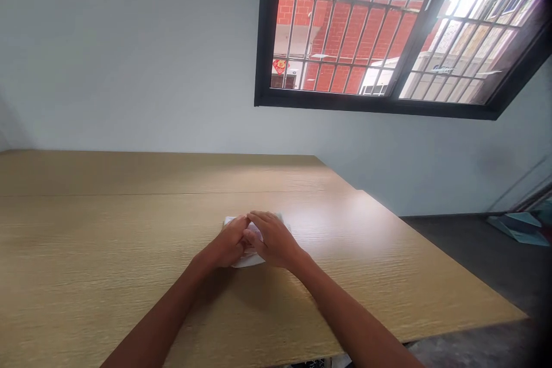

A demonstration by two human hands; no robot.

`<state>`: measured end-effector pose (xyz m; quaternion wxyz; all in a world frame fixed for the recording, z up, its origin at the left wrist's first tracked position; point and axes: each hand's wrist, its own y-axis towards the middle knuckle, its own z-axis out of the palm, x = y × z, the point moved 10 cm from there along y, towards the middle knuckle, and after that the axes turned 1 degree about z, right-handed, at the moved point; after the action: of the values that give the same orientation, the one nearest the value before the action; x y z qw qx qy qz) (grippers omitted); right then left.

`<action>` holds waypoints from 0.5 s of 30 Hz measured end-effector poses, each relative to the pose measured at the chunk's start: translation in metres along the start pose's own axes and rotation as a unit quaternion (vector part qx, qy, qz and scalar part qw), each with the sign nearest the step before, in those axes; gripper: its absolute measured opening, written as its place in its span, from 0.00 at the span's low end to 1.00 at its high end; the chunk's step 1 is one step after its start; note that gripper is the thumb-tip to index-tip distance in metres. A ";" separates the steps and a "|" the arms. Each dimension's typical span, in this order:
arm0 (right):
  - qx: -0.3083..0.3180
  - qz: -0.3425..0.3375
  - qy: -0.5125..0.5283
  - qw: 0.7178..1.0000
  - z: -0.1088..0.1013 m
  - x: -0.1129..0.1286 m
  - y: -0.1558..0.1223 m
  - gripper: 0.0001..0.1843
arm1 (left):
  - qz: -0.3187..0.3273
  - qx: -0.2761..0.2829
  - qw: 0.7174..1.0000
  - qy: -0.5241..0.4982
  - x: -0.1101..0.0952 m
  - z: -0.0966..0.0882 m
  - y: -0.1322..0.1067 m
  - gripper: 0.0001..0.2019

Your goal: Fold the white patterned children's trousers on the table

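A small flat white thing with a pinkish middle is under and between my hands, low over the near part of the table; its kind is not clear. My left hand is curled at its left side, with the fingers bent inward and partly hidden. From the right, my right hand arches over it, thumb and fingers reaching toward the left hand. The fingertips of both hands meet or nearly meet above its middle. White edges show past the hands at the far side and the near side.
The light wood table has a seam across it and a slanting right edge. Behind it stands a pale wall with a barred, dark-framed window. Pale blue-green flat pieces lie on the dark floor at the right.
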<state>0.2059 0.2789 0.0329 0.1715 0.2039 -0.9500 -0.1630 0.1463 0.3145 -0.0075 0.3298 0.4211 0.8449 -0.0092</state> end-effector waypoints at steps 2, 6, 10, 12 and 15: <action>0.045 0.041 -0.057 0.997 0.013 -0.012 -0.002 0.22 | -0.035 0.052 0.997 0.050 0.010 0.017 -0.001 0.25; 0.090 0.089 -0.136 0.983 0.026 -0.031 -0.008 0.29 | -0.063 0.091 0.985 0.132 0.021 0.030 -0.006 0.30; 0.133 0.130 -0.140 0.972 0.030 -0.044 -0.012 0.31 | -0.078 0.083 0.981 0.156 0.026 0.022 -0.010 0.35; 0.150 0.148 -0.133 0.969 0.028 -0.052 -0.013 0.32 | -0.094 0.088 0.979 0.156 0.030 0.019 -0.013 0.39; 0.164 0.178 -0.118 0.963 0.021 -0.068 -0.016 0.34 | -0.106 0.102 0.978 0.148 0.035 0.018 -0.013 0.41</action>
<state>0.2613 0.3002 -0.0100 0.0485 0.0358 -0.9982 0.0050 0.1314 0.3259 -0.0447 0.1535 0.3577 0.9187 -0.0676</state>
